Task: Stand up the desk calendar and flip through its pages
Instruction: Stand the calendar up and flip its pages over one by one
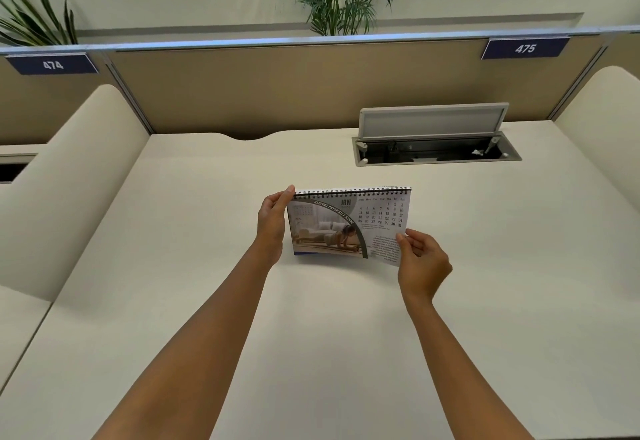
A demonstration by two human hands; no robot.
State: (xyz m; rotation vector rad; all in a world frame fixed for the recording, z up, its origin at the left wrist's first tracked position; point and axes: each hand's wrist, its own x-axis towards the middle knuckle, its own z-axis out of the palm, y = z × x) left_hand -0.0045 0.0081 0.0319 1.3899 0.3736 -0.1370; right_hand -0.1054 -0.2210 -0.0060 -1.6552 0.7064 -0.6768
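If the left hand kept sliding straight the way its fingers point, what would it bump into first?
Probably nothing on the desk. The left hand points up past the calendar toward the tan partition, though depth is hard to judge.

Lighting: bright, even, diffuse, from overhead. Shadows: faint and soft-edged, under both forearms on the worktop. Glare: none. Focus: centre sharp, calendar date grid legible, its small text blurred. Distortion: wide-angle bowing of the partition rail and side dividers toward the edges.
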